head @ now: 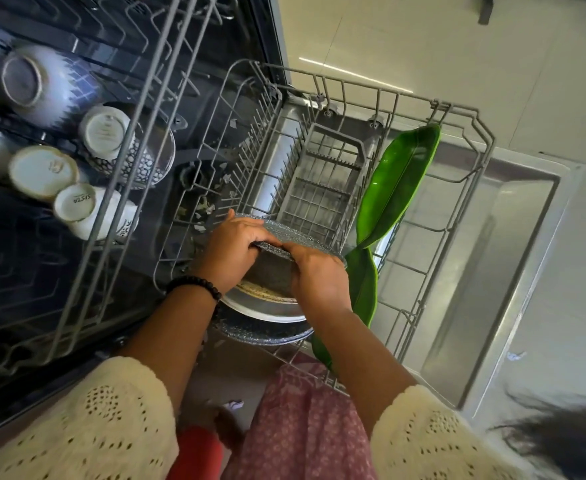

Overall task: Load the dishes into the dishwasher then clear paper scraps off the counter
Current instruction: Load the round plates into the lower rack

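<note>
Both my hands hold a grey speckled plate (293, 237) on edge over the near part of the lower dishwasher rack (457, 188). My left hand (232, 251) grips its left rim; my right hand (319, 275) grips the rim on the right. Below my hands stand a white plate (267, 311) with food marks and another dark speckled plate (267, 336). A long green leaf-shaped dish (395, 188) stands on edge to the right of them. The upper rack (118, 98) on the left holds several upturned cups and bowls (44, 171).
An empty grey cutlery basket (322, 181) sits in the lower rack beyond the plates. The open dishwasher door (513, 237) lies under the rack on the right. Small scraps (212, 206) lie on the tub floor. Pale tiled floor (457, 46) lies beyond.
</note>
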